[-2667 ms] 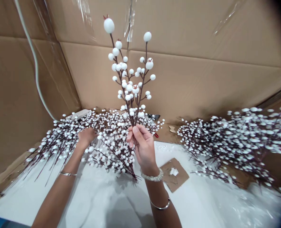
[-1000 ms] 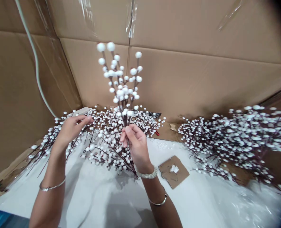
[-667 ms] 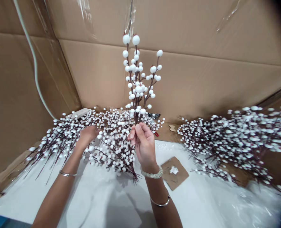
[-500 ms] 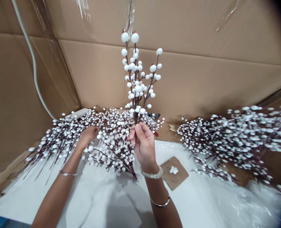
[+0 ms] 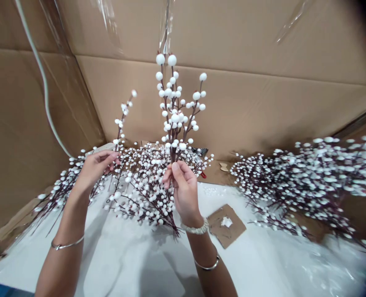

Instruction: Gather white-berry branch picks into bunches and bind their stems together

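Note:
Several brown stems with white berries point(image 5: 174, 117) stand upright in my right hand point(image 5: 184, 185), pinched near their lower ends between thumb and fingers. Farther left, my left hand point(image 5: 96, 167) grips a single white berry stem point(image 5: 121, 123), its tip leaning a little to the right. Below and between the hands, a bunch of berry stems point(image 5: 152, 198) lies on the white sheet, its bare ends gathered toward me. More loose berry stems point(image 5: 68, 177) lie at the left, partly hidden behind my left hand and forearm.
A large pile of berry stems point(image 5: 312, 181) rests at the right. Nearby are a small cardboard piece point(image 5: 232, 231) with a white scrap and some clear plastic point(image 5: 331, 268). Cardboard walls point(image 5: 247, 103) rise behind and at the left, where a white cable point(image 5: 45, 86) hangs.
My left hand has risen leftward from the pile with one berry stem in it. My right hand, still holding its stems, has shifted slightly left and down.

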`<state>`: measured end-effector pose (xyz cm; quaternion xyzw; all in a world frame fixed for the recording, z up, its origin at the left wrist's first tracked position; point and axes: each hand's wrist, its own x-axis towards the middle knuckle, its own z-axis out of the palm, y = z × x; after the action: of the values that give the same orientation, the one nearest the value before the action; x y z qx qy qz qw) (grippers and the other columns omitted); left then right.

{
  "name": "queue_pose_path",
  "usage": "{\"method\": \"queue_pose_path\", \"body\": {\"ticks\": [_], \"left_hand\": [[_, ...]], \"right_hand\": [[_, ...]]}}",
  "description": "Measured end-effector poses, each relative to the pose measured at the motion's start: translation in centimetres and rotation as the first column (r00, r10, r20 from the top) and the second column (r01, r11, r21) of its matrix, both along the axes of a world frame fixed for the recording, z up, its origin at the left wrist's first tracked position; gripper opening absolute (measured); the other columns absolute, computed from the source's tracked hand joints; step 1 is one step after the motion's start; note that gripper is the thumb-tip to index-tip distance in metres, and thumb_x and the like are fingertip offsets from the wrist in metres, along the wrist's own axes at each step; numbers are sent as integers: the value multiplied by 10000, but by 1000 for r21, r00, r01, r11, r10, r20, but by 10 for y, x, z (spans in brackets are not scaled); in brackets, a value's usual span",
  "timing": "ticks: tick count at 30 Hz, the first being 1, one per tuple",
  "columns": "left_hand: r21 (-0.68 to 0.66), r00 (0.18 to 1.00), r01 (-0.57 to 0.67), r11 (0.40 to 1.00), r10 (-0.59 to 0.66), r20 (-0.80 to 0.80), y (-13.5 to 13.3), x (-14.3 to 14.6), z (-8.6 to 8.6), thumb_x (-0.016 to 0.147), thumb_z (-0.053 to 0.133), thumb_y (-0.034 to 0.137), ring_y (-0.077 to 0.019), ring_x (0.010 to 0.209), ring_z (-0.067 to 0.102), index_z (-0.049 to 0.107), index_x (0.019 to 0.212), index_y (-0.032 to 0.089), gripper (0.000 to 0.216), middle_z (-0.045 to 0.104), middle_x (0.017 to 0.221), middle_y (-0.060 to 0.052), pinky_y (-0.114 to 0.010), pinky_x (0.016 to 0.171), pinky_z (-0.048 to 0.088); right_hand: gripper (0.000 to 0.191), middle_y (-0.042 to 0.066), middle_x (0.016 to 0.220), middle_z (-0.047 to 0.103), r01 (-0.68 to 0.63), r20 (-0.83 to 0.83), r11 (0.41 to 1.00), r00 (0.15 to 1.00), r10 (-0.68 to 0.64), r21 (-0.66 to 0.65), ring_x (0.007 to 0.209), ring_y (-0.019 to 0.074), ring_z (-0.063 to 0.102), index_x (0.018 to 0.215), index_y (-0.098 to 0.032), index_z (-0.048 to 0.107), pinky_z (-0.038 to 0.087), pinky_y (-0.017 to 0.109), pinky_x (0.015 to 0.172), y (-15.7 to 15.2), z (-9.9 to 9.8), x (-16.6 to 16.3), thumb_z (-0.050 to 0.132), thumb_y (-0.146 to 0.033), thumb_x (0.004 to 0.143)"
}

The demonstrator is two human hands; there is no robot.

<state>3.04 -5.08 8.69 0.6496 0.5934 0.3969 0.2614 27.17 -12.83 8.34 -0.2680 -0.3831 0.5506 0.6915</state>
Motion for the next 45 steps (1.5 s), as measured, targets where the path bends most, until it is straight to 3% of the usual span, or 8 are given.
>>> {"method": "queue_pose_path", "body": {"ticks": [3,9,15,20,26,29,35,45], "left_hand": [[-10,919,190,982,-174,353,-31,24,20,791,708,473,-111,587,553,722,888,159,329,693,822,-65,-206,464,409],[-46,836,449,893,-401,376,-76,63,32,840,683,393,-110,482,575,730,799,155,246,662,612,-32,-212,475,487],[76,905,382,921,-389,174,-81,68,28,867,658,356,-100,563,571,727,763,175,220,659,671,-21,-178,481,451],[264,944,329,907,-325,-60,-80,66,27,891,639,339,-131,760,608,728,761,190,216,648,783,-39,-195,625,478],[250,948,297,921,-254,-191,-79,61,26,892,634,374,-129,685,553,725,733,202,251,648,752,-27,-236,625,428],[206,961,277,939,-263,-90,-75,59,24,826,704,393,-128,641,544,721,704,195,233,646,697,-20,-235,585,418],[77,890,250,965,-260,375,-67,59,26,646,845,386,-156,692,615,711,760,155,290,696,732,-46,-247,638,503],[-1,873,287,958,-261,411,-58,60,24,590,854,339,-138,601,586,663,664,159,272,671,650,-22,-237,582,487]], "right_hand": [[214,-5,687,671,16,84,1000,996,-17,7,588,97,593,833,-185,601,488,241,617,-2,-3,-8,614,-384,910],[237,7,790,659,45,249,999,968,-42,-8,740,121,605,840,-193,600,493,256,721,-8,-8,-25,626,-423,892],[230,-24,691,604,-54,238,998,970,56,-14,584,95,571,845,-201,559,468,222,582,-11,-11,-30,598,-417,915],[274,-70,612,511,-80,270,995,958,92,-55,437,60,504,842,-206,508,385,186,446,-11,-12,-34,566,-462,921],[299,-105,541,429,-167,150,982,972,179,-94,381,32,339,874,-210,499,301,155,372,-11,-14,-38,604,-490,884],[327,-108,526,427,-190,99,976,974,201,-110,371,31,322,865,-210,499,301,159,364,-11,-14,-39,644,-503,850],[344,-102,526,450,-225,58,969,971,232,-104,365,28,335,843,-204,519,319,166,363,-14,-12,-42,675,-511,826],[305,-87,540,527,-395,39,908,914,403,-141,350,17,362,781,-175,578,372,166,392,-6,-10,-28,727,-441,803]]}}
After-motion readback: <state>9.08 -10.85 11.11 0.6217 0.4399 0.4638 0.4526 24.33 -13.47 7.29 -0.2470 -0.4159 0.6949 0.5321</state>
